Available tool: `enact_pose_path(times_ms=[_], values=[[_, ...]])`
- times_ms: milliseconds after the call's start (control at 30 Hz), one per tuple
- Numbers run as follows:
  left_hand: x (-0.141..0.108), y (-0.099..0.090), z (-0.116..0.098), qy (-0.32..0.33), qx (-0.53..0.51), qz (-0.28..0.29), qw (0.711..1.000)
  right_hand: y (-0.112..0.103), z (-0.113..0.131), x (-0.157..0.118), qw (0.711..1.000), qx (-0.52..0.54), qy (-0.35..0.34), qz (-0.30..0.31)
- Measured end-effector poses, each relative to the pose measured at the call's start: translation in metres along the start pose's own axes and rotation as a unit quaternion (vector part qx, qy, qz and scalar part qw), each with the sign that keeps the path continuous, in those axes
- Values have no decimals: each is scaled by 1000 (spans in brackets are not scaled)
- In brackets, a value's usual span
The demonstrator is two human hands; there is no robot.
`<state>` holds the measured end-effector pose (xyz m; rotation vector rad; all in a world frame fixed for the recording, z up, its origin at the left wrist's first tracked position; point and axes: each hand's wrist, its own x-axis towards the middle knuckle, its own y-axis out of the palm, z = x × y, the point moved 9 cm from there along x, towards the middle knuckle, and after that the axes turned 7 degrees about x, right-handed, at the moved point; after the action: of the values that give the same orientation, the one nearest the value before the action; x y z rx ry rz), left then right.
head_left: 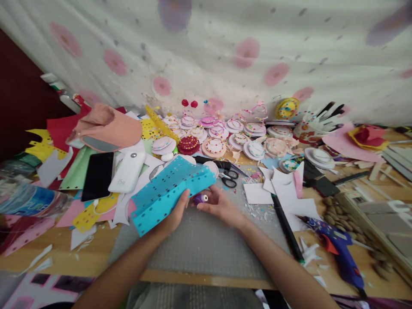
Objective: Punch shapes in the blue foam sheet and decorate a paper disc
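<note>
**Dotted bright-blue paper sheet (170,189) in my left hand (178,212), small purple cylinder with a white end (200,199) in my right hand (224,209)**

At the left, a flat black phone (98,176) is lying beside a rounded white power bank (128,171). Next, my left hand is gripping the blue sheet near its right end, thumb on top, and the sheet is slanting above a grey gridded mat (206,253). The purple cylinder is sitting just right of my left thumb; it's too small for me to say exactly what it is. My right hand is curling narrowly around it, thumb and fingers close together. Just beyond, black-handled scissors (229,183) are resting on the mat. Farther right, a dark-blue plastic glue gun (343,244) is lying on its side.
</note>
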<state>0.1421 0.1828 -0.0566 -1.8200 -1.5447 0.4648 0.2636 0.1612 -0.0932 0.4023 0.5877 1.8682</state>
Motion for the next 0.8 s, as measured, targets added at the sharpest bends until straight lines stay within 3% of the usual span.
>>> enact_pose_path(times_ms=[267, 500, 800], values=[[3, 5, -10, 9, 4, 53, 999, -20, -3, 1, 996, 18, -30, -85], [4, -1, -25, 46, 36, 51, 997, -15, -6, 1, 997, 43, -3, -68], [5, 3, -20, 39, 28, 44, 998, -14, 4, 0, 995, 43, -34, -80]])
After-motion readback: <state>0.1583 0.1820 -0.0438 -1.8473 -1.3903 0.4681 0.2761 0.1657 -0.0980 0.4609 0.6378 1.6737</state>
